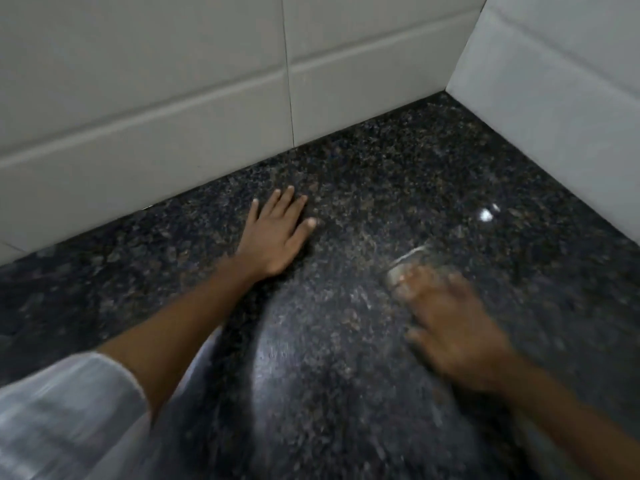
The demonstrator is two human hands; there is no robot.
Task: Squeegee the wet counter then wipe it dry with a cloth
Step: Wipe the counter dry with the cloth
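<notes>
Apparently stage: wiping, not squeegeeing; no squeegee in view.
Counter (363, 174): dark speckled stone in a tiled corner; sheen near the front, wet or dry unclear.
Left hand (275, 233): flat, fingers spread, holds nothing, braced on counter.
Right hand (450, 327): blurred, pressing a pale thing (408, 263), maybe the cloth; grip cannot be told.
Left to do: judged, drying unfinished.

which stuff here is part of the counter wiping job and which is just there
In the job:
counter
left hand, flat on it
right hand, blurred, on something pale, too smeared to name

Just there:
tiled wall
white sleeve
</notes>
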